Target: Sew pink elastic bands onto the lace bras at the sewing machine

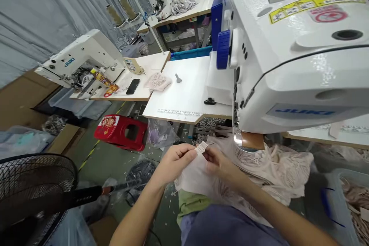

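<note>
My left hand [175,161] pinches a small white strap end [201,148] of a pale pink lace garment [268,169] that lies over my lap. My right hand [221,165] grips the same fabric just to the right of the strap, fingers closed on it. Both hands are held below the front edge of a white JUKI sewing machine [294,46], close to its needle area [239,138].
The machine's white table [184,96] carries a ruler strip and a grey peg. A second JUKI machine [83,61], a phone [133,86] and lace pieces sit on the left table. On the floor stand a red stool [121,130], a black fan [34,188] and bins.
</note>
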The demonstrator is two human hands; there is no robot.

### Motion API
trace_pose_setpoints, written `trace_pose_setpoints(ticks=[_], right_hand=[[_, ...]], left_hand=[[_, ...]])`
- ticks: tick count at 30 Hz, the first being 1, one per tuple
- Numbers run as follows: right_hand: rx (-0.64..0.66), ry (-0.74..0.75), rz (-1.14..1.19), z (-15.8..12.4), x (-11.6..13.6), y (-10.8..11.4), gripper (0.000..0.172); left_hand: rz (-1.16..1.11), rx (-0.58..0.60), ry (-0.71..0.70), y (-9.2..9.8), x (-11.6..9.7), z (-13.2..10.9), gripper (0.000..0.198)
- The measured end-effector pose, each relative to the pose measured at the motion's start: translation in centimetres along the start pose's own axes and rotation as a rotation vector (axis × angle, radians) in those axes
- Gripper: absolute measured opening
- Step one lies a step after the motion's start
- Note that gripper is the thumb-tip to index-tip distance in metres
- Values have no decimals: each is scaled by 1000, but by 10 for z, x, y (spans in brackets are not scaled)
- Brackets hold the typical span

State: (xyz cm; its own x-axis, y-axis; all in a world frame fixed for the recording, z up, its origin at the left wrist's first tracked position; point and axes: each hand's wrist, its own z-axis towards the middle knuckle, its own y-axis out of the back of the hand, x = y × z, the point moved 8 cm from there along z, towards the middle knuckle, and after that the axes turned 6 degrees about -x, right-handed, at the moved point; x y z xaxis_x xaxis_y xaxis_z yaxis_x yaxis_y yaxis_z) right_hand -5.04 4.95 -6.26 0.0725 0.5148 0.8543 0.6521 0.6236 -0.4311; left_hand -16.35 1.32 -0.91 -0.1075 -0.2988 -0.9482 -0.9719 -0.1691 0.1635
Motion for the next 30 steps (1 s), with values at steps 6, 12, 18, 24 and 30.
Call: trace_pose_setpoints(ticks=[6, 12, 18, 24, 30], right_hand=[[-447, -56, 300, 4, -25, 55, 40], [-567, 378, -484, -32, -8, 83, 7], [-496, 660, -915, -61, 12, 77, 6], [-534, 649, -1059, -62, 31, 78, 29], [-558, 680, -990, -62, 26, 74, 21]], left_hand=[[474, -195, -125, -13, 23, 19, 26], [125, -70, 5, -77, 70, 30, 38], [83, -163, -33, -85, 62, 28, 36], [98, -47, -130, -89, 36, 12, 32], [99, -86, -60, -97, 43, 14, 33]])
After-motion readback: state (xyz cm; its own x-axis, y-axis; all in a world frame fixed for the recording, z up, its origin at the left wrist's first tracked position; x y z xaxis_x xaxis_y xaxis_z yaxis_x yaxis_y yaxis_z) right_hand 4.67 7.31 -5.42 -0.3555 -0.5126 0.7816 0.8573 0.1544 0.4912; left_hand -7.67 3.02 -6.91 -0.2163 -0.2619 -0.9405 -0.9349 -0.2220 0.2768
